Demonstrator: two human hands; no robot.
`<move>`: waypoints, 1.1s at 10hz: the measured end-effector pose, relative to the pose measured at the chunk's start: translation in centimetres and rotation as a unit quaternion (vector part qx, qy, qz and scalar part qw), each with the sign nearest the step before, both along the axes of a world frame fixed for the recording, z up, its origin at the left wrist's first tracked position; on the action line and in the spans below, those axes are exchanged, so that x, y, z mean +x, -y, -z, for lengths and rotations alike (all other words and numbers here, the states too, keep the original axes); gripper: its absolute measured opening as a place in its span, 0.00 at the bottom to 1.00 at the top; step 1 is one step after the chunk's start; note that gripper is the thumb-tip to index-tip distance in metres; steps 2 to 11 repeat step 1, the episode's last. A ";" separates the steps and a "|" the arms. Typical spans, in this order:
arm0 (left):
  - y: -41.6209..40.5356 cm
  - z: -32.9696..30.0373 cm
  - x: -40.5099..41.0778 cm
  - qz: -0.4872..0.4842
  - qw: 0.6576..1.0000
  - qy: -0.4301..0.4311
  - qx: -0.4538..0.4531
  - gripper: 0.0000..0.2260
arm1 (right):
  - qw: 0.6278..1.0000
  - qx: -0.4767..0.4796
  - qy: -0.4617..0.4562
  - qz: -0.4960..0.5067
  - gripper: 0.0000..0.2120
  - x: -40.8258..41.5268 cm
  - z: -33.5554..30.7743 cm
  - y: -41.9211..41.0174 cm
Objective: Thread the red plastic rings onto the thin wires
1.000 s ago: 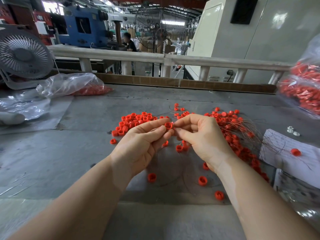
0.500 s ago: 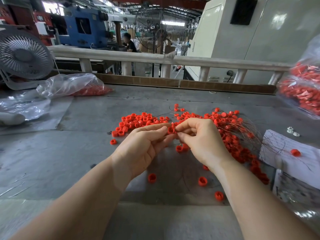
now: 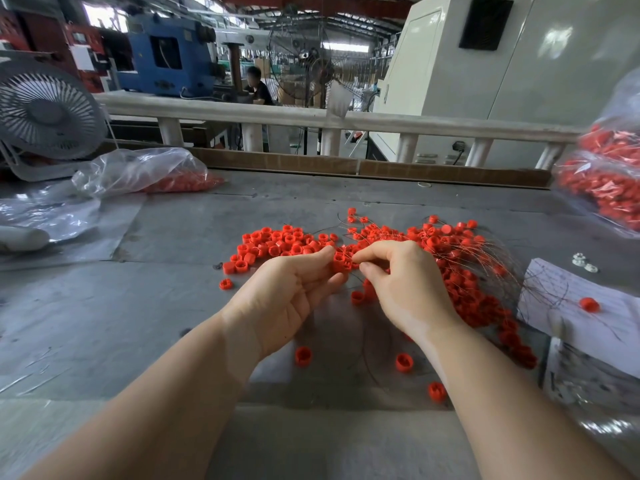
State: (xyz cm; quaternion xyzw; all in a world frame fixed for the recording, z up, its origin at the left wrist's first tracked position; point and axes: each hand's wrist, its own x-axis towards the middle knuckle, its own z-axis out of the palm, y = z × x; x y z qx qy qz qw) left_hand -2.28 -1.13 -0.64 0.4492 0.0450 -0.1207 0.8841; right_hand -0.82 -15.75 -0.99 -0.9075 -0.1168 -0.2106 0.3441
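My left hand [image 3: 284,299] pinches one red plastic ring [image 3: 341,263] between thumb and fingers, held above the grey table [image 3: 138,306]. My right hand [image 3: 405,289] meets it from the right, fingertips pinched on a thin wire [image 3: 353,259] at the ring. A loose heap of red rings [image 3: 277,242] lies just beyond my left hand. A second heap of rings [image 3: 474,289] tangled with thin wires spreads to the right, partly hidden by my right hand. Single rings [image 3: 303,355] lie near my wrists.
A clear bag of red rings [image 3: 145,174] lies at the back left by a grey fan [image 3: 45,112]. Another filled bag [image 3: 602,181] hangs at the right. White paper [image 3: 571,299] with one ring on it lies at the right. A railing [image 3: 311,116] runs behind.
Both hands have stayed pinched together on the ring and drifted slightly away from me toward the heaps. The view has tilted a little.
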 end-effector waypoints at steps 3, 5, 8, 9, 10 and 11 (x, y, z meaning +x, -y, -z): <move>0.0 -0.2 -0.1 0.000 1.000 0.004 0.013 0.10 | 1.000 0.009 0.005 0.009 0.08 0.0 0.0 0.0; 0.0 -0.2 -0.1 0.000 1.000 0.004 0.013 0.10 | 1.000 0.009 0.005 0.009 0.08 0.0 0.0 0.0; 0.0 -0.2 -0.1 0.000 1.000 0.004 0.013 0.10 | 1.000 0.009 0.005 0.009 0.08 0.0 0.0 0.0; 0.0 -0.2 -0.1 0.000 1.000 0.004 0.013 0.10 | 1.000 0.009 0.005 0.009 0.08 0.0 0.0 0.0; 0.0 -0.2 -0.1 0.000 1.000 0.004 0.013 0.10 | 1.000 0.009 0.005 0.009 0.08 0.0 0.0 0.0; 0.0 -0.2 -0.1 0.000 1.000 0.004 0.013 0.10 | 1.000 0.009 0.005 0.009 0.08 0.0 0.0 0.0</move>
